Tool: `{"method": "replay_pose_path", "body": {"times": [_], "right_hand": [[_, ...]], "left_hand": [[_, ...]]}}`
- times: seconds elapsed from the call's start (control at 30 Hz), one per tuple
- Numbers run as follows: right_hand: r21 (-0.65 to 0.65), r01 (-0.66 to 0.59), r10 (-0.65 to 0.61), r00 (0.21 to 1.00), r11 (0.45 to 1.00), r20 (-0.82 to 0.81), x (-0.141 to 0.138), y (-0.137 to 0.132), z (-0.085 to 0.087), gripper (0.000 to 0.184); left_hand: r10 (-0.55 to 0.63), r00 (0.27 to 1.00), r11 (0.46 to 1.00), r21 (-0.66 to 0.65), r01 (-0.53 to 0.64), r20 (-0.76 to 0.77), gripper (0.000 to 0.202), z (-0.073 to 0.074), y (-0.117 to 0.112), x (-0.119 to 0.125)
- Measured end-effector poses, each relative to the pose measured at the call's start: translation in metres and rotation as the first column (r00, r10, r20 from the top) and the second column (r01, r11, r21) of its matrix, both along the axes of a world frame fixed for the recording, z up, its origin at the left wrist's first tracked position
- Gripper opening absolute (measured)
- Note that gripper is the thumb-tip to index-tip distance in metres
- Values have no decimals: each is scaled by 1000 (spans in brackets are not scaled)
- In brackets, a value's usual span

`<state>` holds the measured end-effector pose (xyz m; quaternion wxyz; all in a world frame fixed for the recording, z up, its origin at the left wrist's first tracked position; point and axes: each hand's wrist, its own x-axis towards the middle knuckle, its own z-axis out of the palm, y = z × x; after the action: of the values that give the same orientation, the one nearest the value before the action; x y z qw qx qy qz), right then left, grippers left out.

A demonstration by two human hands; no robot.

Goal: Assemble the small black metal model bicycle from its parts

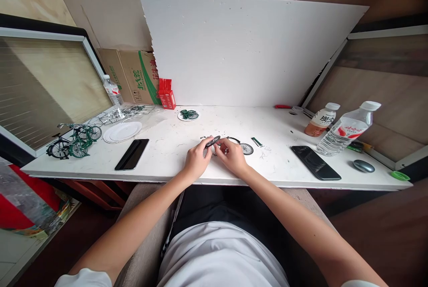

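My left hand [197, 157] is closed, with thumb and fingers pinching a small black spoked model bicycle wheel [212, 141], which is tilted above the table. At the near edge of that wheel, my right hand [232, 157] has its fingertips pressed together on it. Whether a tiny part sits between those right fingertips is hidden. Just beyond my right hand lies another spoked wheel [247, 149] with a curved black part [233, 139] beside it. To its right is a small green strip-shaped part [257, 141].
Assembled model bicycles [78, 142] stand at the left, near white paper plates [123, 132] and a phone [132, 154]. Green parts lie on a small plate [181, 118] by a red box [166, 94]. Bottles [347, 129], another phone [316, 162] and a mouse [364, 166] are at the right.
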<state>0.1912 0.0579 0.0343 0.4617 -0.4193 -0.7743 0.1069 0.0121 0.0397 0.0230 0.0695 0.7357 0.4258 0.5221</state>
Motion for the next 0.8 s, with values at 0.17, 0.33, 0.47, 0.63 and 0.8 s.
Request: {"method": "replay_pose_path", "body": {"times": [0.17,0.33,0.47,0.63,0.8], "right_hand": [[-5,-14,14,1000,1000,-25,0,1,-3,23],[-40,-29,27,998,999,-48,-1,1,-3,21],[-57,-27,26,999,998,-20,-1,0,-2,21],[-99,-81,77,996,992,-41,0,1,-1,22],[-85,-111,105,991,990,-78,-1,1,-1,23]], "left_hand": [[3,1000,1000,-5,-3,-5,42,-1,0,-1],[1,1000,1000,-17,-1,4,42,-2,1,-1],[-36,998,998,-47,39,59,44,-5,3,-1],[-87,989,993,-68,96,124,40,-5,4,-2],[-122,981,991,-33,128,148,35,-2,1,-1]]}}
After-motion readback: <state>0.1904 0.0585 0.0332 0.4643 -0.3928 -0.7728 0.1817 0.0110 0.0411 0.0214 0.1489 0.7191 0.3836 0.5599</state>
